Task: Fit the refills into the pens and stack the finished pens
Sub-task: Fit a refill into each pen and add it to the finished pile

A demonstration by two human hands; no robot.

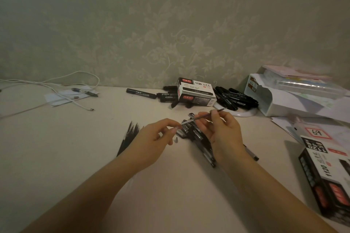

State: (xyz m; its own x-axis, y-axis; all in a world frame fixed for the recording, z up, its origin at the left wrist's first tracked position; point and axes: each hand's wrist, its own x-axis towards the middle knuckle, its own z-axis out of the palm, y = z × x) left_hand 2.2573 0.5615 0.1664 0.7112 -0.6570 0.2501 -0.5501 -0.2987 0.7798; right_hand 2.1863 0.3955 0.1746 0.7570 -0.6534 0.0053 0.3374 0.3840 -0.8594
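Pale tabletop (75, 138), papered wall. Left hand (155, 138) and right hand (221, 130) pinch one refill (200, 117) over pen pile (198, 138).

The wall (170, 24) is showing a pale grey-green with a lighter leaf-and-scroll pattern, the table (56, 147) is looking off-white, the markers (141, 93) and refills (128, 136) are lying black, and the marker box (197, 91) is wearing white, black and red
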